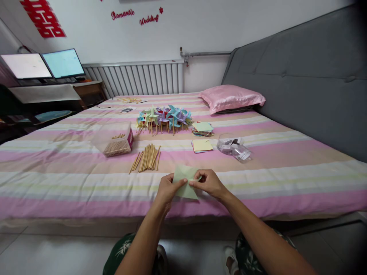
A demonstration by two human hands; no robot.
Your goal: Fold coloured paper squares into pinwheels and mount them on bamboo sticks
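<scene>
A pale green paper square (182,172) is held up between my two hands at the near edge of the bed. My left hand (169,187) grips its left side, with the thumb lying on the front near the middle. On the right, my right hand (210,182) pinches a corner of the paper and bends it toward the centre. Bundled wooden sticks (149,157) lie just beyond my left hand. Past my right hand are a small stack of yellow-topped paper squares (202,145) and a taller stack of coloured paper squares (203,127).
Several finished paper pinwheels (164,116) stand clustered mid-bed. A clear box of sticks (118,146) sits left, clear plastic packets (233,147) right. Farther back are a pink pillow (232,97) and a phone-like object (126,110). A grey headboard (301,76) bounds the right side.
</scene>
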